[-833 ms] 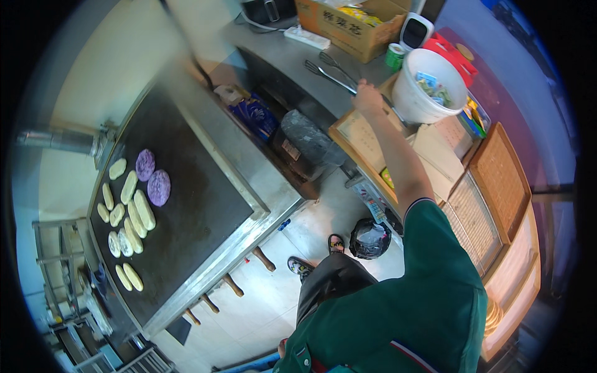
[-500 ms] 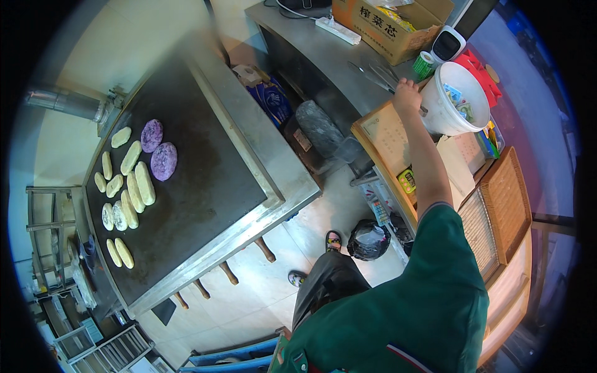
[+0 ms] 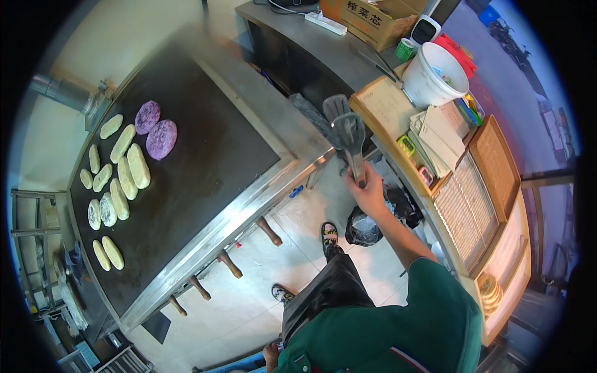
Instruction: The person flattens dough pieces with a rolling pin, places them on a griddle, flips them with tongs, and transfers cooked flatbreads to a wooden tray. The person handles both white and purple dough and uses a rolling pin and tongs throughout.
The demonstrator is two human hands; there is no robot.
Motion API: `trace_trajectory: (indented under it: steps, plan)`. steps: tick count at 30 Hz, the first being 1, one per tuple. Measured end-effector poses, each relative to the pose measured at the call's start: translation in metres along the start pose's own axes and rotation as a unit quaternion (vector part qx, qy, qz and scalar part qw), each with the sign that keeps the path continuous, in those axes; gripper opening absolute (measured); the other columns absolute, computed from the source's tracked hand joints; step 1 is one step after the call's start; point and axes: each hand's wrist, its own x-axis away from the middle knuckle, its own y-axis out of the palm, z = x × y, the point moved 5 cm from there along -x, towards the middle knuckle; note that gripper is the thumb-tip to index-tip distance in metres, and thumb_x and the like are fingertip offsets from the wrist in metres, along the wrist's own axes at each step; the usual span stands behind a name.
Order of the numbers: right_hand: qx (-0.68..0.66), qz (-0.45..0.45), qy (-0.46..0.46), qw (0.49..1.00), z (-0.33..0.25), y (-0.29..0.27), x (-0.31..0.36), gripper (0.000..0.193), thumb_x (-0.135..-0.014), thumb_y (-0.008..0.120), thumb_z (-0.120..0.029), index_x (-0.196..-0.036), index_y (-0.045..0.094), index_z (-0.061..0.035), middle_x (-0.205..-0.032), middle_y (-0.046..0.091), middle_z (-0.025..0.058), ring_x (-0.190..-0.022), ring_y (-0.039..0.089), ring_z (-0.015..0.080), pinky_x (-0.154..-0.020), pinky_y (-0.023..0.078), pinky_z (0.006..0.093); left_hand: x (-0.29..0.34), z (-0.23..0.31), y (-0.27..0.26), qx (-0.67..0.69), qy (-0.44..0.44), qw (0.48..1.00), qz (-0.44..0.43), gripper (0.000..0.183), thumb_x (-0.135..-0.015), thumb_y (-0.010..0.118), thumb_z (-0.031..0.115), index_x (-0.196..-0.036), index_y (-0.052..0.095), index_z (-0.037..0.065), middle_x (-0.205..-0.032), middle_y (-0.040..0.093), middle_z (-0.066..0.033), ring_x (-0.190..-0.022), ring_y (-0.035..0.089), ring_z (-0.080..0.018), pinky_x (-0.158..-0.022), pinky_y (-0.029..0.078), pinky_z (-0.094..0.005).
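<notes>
My right hand [image 3: 368,194] is closed around the handle end of a pair of grey metal tongs [image 3: 355,135]. Their two broad, slotted heads point away from me, apart from each other, with no food between them. The tongs are in the air between the griddle's corner and the side counter. At the lower edge, beside my trousers, part of my left hand [image 3: 272,354] shows; its fingers are too hidden to read. On the dark griddle [image 3: 205,168] lie several pale, long breads [image 3: 138,166], some small round ones [image 3: 107,210] and two purple round breads [image 3: 161,139].
Wooden handles [image 3: 230,264] stick out from the griddle's front. A black bin bag [image 3: 364,227] stands on the floor under the right counter. That counter holds a white bucket [image 3: 435,76], paper bags [image 3: 438,140], a wire rack [image 3: 466,211] and a wicker tray [image 3: 495,165]. Behind is a cardboard box [image 3: 370,23].
My right hand has come back from beside the white bucket toward the griddle's corner, bringing the tongs with it. The view has shifted slightly, and my left hand now shows more.
</notes>
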Motion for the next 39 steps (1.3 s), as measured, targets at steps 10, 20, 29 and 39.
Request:
trace_trajectory:
  steps: [10,20,29,39]
  plan:
    - [-0.233,0.073,0.285,0.927,0.033,0.087,0.269,0.012,-0.084,0.063,-0.014,-0.085,0.054,-0.0055,-0.065,0.053,0.0014,-0.050,0.049,0.0102,-0.046,0.040,0.0241,-0.148,-0.162,-0.126,0.102,0.184,0.971,0.118,0.003,-0.071,0.068,0.009,-0.072,0.071,0.009,-0.068,0.067,-0.0078,-0.059,0.062,-0.0200,-0.056,0.049,-0.0302]
    - [-0.245,0.033,0.371,0.895,-0.012,0.133,0.393,0.015,-0.085,0.062,-0.018,-0.086,0.053,-0.0053,-0.065,0.051,0.0023,-0.052,0.050,0.0130,-0.049,0.043,0.0272,-0.193,-0.222,-0.149,0.257,0.124,0.948,0.139,0.013,-0.076,0.067,0.013,-0.073,0.067,0.000,-0.069,0.066,-0.0099,-0.066,0.064,-0.0173,-0.063,0.051,-0.0314]
    - [-0.142,-0.171,0.463,0.858,-0.019,0.199,0.458,0.018,-0.087,0.061,-0.021,-0.085,0.054,-0.0050,-0.061,0.053,0.0044,-0.049,0.051,0.0137,-0.046,0.043,0.0288,-0.221,-0.227,-0.145,0.231,0.244,0.910,0.245,0.056,-0.072,0.073,0.003,-0.122,0.047,-0.002,-0.126,0.047,-0.0231,-0.108,0.052,-0.0311,-0.093,0.043,-0.0375]
    - [-0.013,-0.473,0.483,0.737,-0.024,0.247,0.512,0.049,-0.094,0.043,-0.051,-0.093,0.054,-0.0037,-0.064,0.053,0.0024,-0.047,0.049,0.0100,-0.043,0.041,0.0242,-0.291,-0.182,-0.266,0.303,0.087,0.938,0.141,0.047,-0.079,0.070,0.042,-0.098,0.063,-0.001,-0.083,0.066,-0.0084,-0.077,0.062,-0.0177,-0.073,0.048,-0.0306]
